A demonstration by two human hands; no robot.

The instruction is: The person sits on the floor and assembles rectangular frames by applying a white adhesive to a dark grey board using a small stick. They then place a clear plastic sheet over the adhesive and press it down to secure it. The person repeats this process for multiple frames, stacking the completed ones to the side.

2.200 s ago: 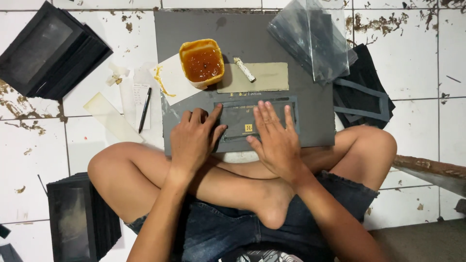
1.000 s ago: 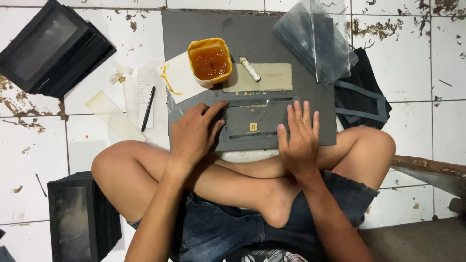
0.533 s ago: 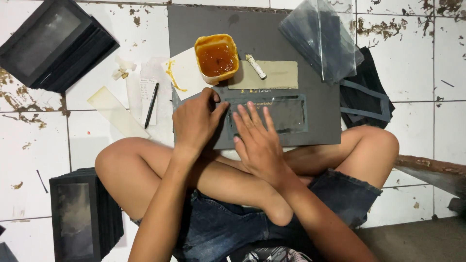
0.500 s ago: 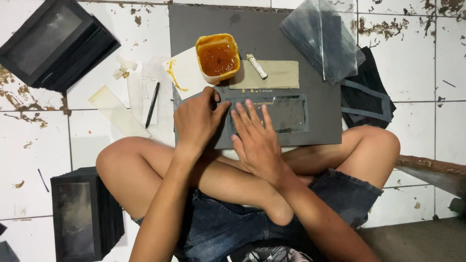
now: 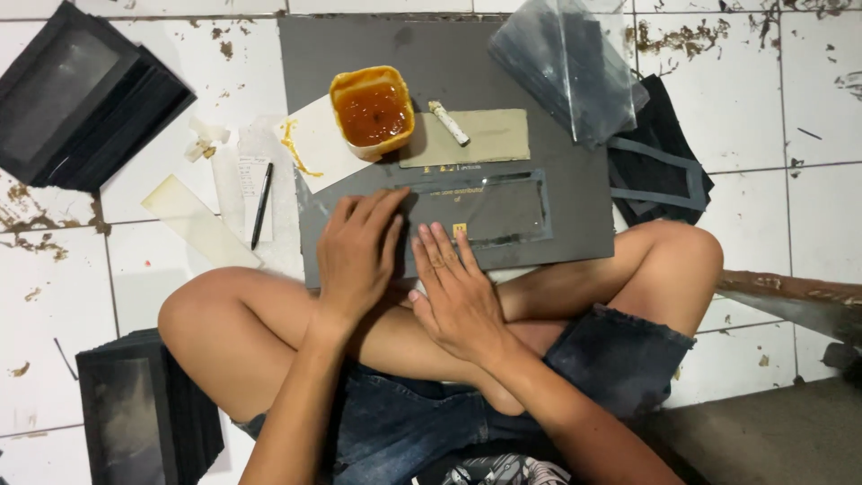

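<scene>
I sit cross-legged on a tiled floor with a dark grey board [image 5: 449, 63] in front of me. On it lies a dark frame with a clear window [image 5: 494, 208]. My left hand [image 5: 356, 254] lies flat on the frame's left end, fingers together. My right hand [image 5: 456, 292] rests palm down at the frame's lower edge, fingers spread. Neither hand grips anything. Behind the frame stands an orange tub of brown glue [image 5: 372, 110], beside it a small stick [image 5: 448, 122] on a tan card strip [image 5: 489, 139].
A stack of black window frames [image 5: 76, 99] lies at the far left, another stack [image 5: 144, 413] by my left knee. Clear plastic sheets [image 5: 566, 63] and more frames [image 5: 660, 175] sit at the right. A pen [image 5: 261, 204] and paper scraps lie left of the board.
My right hand has slid from the frame's right part leftward to its lower left edge, beside my left hand. The left hand has stayed on the frame's left end.
</scene>
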